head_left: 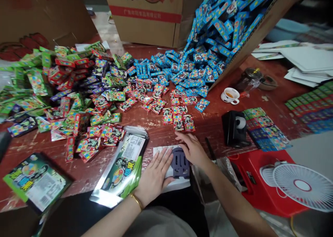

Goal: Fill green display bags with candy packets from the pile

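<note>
My left hand (156,172) lies flat with its fingers stretched out on a white sheet (179,185) at the table's front edge. Right beside its fingertips is a dark purple slotted plastic piece (180,164). My right hand (194,148) is on the other side of that piece, fingers bent but apart, with nothing visible in it. Several small red boxes (178,122) lie in a group just beyond my right hand. To the left of my left hand rests a green and silver pouch (125,164).
Green, red and purple boxes (65,87) are heaped at the left. Blue boxes (221,28) spill from a tilted carton. A cup (230,95), a black tape dispenser (235,129), a red stool (270,181) and a white fan (303,185) are at the right.
</note>
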Action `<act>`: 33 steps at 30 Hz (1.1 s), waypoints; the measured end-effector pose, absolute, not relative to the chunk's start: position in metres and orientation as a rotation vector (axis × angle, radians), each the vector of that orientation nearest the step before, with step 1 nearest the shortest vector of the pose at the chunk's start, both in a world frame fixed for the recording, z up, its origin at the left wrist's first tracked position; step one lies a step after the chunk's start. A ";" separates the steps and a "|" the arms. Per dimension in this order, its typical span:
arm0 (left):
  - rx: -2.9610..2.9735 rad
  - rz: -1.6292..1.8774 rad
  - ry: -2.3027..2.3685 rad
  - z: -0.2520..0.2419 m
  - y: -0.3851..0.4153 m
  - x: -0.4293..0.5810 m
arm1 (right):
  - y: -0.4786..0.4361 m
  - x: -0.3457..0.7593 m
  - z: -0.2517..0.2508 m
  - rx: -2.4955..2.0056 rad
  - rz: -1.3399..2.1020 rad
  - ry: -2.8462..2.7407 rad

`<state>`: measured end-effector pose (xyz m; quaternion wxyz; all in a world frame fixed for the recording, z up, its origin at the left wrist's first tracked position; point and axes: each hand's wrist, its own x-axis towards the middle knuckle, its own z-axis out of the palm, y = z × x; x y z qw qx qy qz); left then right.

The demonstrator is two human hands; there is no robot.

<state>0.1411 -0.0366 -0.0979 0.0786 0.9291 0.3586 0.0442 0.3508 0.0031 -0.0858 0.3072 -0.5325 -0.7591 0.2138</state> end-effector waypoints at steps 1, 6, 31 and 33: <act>2.786 0.130 1.076 -0.098 -0.037 0.141 | 0.005 0.350 -0.086 -1.400 0.554 -2.038; 2.794 0.089 1.082 -0.098 -0.037 0.142 | 0.005 0.348 -0.091 -1.367 0.620 -1.982; 2.649 0.689 1.160 -0.040 -0.063 0.092 | -0.099 0.284 -0.115 -1.515 0.421 -1.456; 2.483 0.877 1.332 -0.021 -0.072 0.046 | -0.098 0.282 -0.115 -1.524 0.417 -1.500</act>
